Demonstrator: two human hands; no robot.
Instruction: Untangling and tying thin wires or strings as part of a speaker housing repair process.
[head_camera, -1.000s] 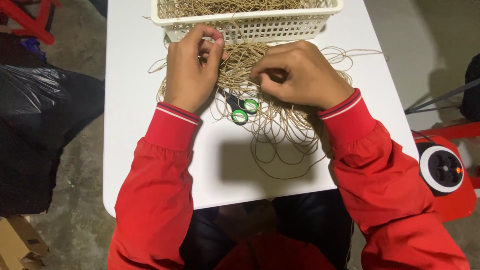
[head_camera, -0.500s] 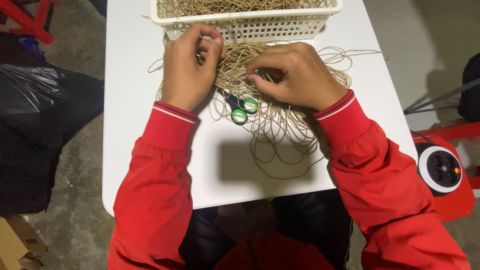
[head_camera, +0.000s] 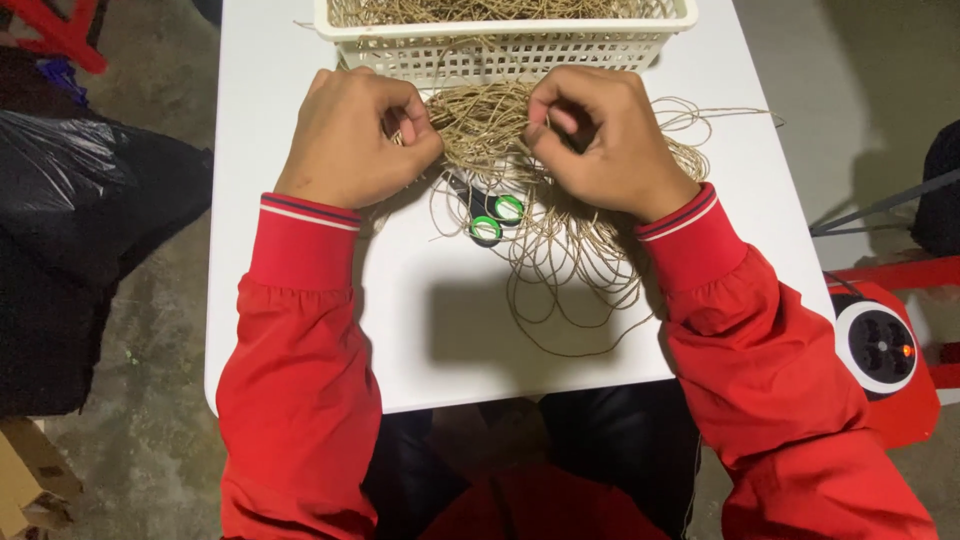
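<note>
left hand (head_camera: 352, 135) and right hand (head_camera: 600, 140) both curled into loose fists, fingertips pinching strands of the tan twine bundle (head_camera: 490, 125), just in front of the white mesh basket (head_camera: 505, 40) at the far edge of the white table (head_camera: 300, 320). twine heaped against the basket's near wall between the two hands, with looser loops spilling away from the basket toward the person and out past the right hand. scissors with green-ringed handles (head_camera: 495, 218) half buried under the loops, a little nearer than the basket; more twine lying inside the basket.
</note>
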